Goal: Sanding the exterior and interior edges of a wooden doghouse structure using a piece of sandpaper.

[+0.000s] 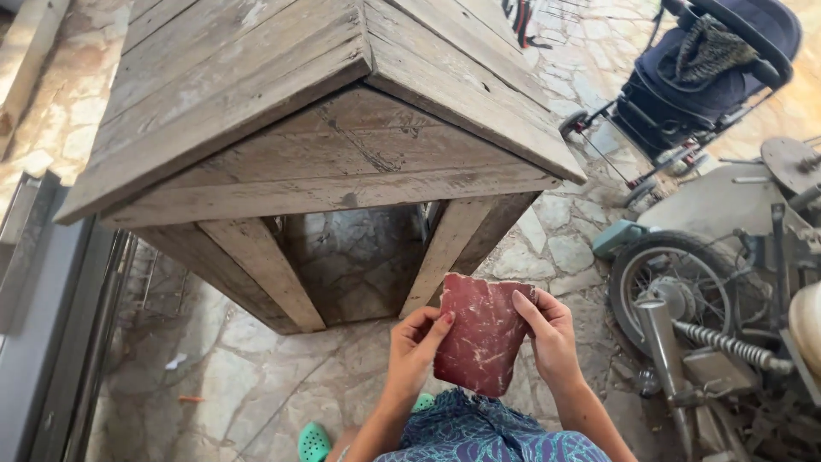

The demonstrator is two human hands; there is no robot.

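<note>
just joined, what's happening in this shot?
A person stands on stone paving and holds a worn sheet of dark red sandpaper with both hands, left hand on its left edge, right hand on its right edge. Right in front sits a weathered wooden doghouse with an open doorway; the sheet is not touching it. A motorbike is parked to the right, and a dark stroller stands further back.

Sunlit stone-paved yard (256, 385), wooden doghouse (316, 128), stroller (710, 77), motorbike (710, 316)
</note>
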